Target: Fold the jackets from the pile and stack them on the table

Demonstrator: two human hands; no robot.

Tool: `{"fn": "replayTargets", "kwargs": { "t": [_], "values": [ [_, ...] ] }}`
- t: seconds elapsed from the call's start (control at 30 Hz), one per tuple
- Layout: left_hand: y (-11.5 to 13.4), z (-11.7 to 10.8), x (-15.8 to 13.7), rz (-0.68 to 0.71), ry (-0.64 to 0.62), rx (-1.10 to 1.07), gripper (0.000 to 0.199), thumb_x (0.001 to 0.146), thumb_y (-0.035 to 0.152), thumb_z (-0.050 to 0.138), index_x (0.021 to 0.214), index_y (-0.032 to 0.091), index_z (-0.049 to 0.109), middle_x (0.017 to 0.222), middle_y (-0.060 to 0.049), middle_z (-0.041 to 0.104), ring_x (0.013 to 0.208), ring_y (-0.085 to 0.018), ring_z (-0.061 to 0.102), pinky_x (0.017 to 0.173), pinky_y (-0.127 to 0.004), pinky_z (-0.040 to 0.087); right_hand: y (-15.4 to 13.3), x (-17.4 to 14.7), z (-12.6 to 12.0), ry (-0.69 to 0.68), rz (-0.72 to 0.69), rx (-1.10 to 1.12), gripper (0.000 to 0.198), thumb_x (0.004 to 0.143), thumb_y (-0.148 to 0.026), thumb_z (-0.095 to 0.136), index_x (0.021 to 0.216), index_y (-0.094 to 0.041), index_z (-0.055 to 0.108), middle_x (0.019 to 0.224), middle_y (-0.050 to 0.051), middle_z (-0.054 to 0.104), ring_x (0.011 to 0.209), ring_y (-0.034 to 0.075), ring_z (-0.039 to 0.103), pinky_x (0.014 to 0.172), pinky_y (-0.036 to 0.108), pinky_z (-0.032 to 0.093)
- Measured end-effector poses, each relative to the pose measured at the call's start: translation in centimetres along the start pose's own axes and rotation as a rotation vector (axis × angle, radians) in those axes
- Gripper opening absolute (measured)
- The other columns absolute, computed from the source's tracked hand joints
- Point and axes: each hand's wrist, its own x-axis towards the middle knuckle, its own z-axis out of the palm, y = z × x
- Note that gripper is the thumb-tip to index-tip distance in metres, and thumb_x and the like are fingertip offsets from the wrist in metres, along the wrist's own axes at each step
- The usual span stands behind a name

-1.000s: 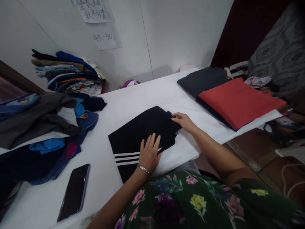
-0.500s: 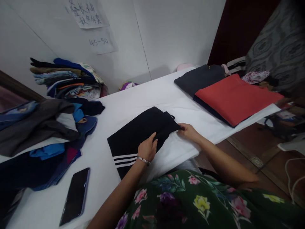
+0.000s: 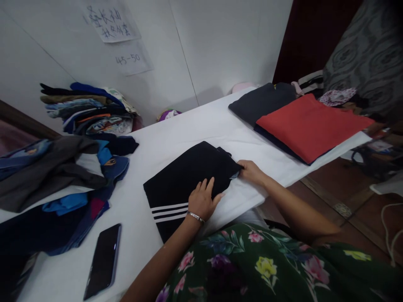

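Observation:
A black folded garment point(image 3: 185, 172) with three white stripes lies on the white-covered table point(image 3: 179, 130) in front of me; its exact kind I cannot tell. My left hand point(image 3: 203, 199), wearing a silver bracelet, rests flat on top of it near the stripes, fingers spread. At the garment's right end, my right hand point(image 3: 250, 171) pinches its corner between thumb and fingers. A bit of lighter grey fabric peeks out below that corner.
Folded red point(image 3: 315, 126) and dark grey point(image 3: 264, 102) garments lie at the far right. Loose clothes point(image 3: 50, 172) are heaped on the left, with a folded stack point(image 3: 91, 109) behind them. A phone point(image 3: 103, 260) lies front left. Handwritten papers point(image 3: 110, 23) hang on the wall.
My left hand has slid slightly right and its fingers have spread flatter on the cloth. The pinched corner has shifted a little right with my right hand, showing some lighter fabric beneath.

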Motion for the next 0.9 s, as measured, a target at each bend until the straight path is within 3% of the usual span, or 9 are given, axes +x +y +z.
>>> {"fn": "replayTargets", "kwargs": {
  "t": [0.13, 0.23, 0.33, 0.43, 0.53, 0.63, 0.8, 0.9],
  "values": [
    [0.1, 0.1, 0.4, -0.035, 0.019, -0.012, 0.051, 0.094, 0.044, 0.036, 0.137, 0.02, 0.047, 0.136, -0.009, 0.053, 0.125, -0.026, 0.049, 0.099, -0.037, 0.043, -0.2, -1.4, -0.3, 0.021, 0.066, 0.103, 0.046, 0.065, -0.015, 0.05, 0.109, -0.021, 0.063, 0.091, 0.0, 0.066, 0.066, 0.013, 0.055, 0.062, 0.025, 0.044],
    [0.2, 0.1, 0.6, -0.045, 0.015, -0.016, 0.047, 0.094, 0.038, 0.038, 0.136, 0.02, 0.049, 0.135, -0.009, 0.054, 0.124, -0.026, 0.049, 0.098, -0.037, 0.044, -1.1, -2.1, -0.9, 0.071, 0.154, 0.199, 0.049, 0.075, -0.03, 0.056, 0.123, -0.021, 0.055, 0.096, 0.002, 0.064, 0.063, 0.012, 0.054, 0.061, 0.026, 0.046],
    [0.5, 0.0, 0.7, -0.05, 0.011, -0.013, 0.046, 0.094, 0.036, 0.039, 0.135, 0.02, 0.049, 0.135, -0.009, 0.053, 0.124, -0.026, 0.049, 0.098, -0.038, 0.045, -1.8, -1.6, -1.1, 0.084, 0.198, 0.193, 0.049, 0.081, -0.045, 0.054, 0.124, -0.02, 0.055, 0.087, 0.003, 0.063, 0.066, 0.013, 0.056, 0.063, 0.028, 0.047],
    [0.5, -0.1, 0.6, -0.054, -0.003, -0.001, 0.046, 0.094, 0.035, 0.038, 0.136, 0.019, 0.049, 0.136, -0.009, 0.053, 0.124, -0.026, 0.049, 0.098, -0.038, 0.044, -1.8, -0.2, -0.4, 0.075, 0.182, 0.116, 0.052, 0.076, -0.043, 0.063, 0.122, -0.02, 0.058, 0.082, 0.002, 0.063, 0.069, 0.015, 0.057, 0.065, 0.029, 0.048],
    [0.5, -0.1, 0.4, -0.041, -0.008, 0.02, 0.048, 0.094, 0.039, 0.039, 0.136, 0.018, 0.048, 0.137, -0.01, 0.052, 0.125, -0.028, 0.048, 0.098, -0.038, 0.044, -1.6, 1.1, 0.5, 0.112, 0.014, 0.13, 0.045, 0.077, -0.035, 0.063, 0.12, -0.022, 0.06, 0.086, 0.002, 0.065, 0.075, 0.016, 0.06, 0.071, 0.031, 0.049],
    [0.7, 0.3, 0.1, -0.004, 0.011, 0.054, 0.052, 0.092, 0.042, 0.041, 0.138, 0.017, 0.046, 0.139, -0.013, 0.049, 0.126, -0.03, 0.046, 0.098, -0.041, 0.043, -1.2, 1.8, 1.1, 0.189, -0.147, 0.1, 0.04, 0.081, -0.03, 0.059, 0.12, -0.026, 0.06, 0.105, 0.003, 0.066, 0.093, 0.018, 0.061, 0.083, 0.034, 0.049],
    [0.5, 0.7, -0.5, 0.048, 0.008, 0.065, 0.055, 0.09, 0.04, 0.046, 0.139, 0.015, 0.043, 0.142, -0.015, 0.045, 0.13, -0.031, 0.042, 0.101, -0.041, 0.04, 0.0, 1.9, 1.1, 0.057, 0.031, -0.129, 0.039, 0.08, -0.028, 0.062, 0.119, -0.025, 0.061, 0.095, 0.004, 0.069, 0.084, 0.021, 0.064, 0.078, 0.036, 0.05],
    [-1.0, 0.4, -1.3, 0.09, -0.002, 0.016, 0.055, 0.091, 0.044, 0.044, 0.138, 0.016, 0.045, 0.143, -0.013, 0.044, 0.132, -0.027, 0.039, 0.104, -0.042, 0.037, 0.1, 1.4, 0.5, 0.006, 0.057, -0.237, 0.039, 0.082, -0.03, 0.06, 0.121, -0.025, 0.059, 0.097, 0.005, 0.068, 0.085, 0.021, 0.064, 0.077, 0.035, 0.05]
  ]
}}
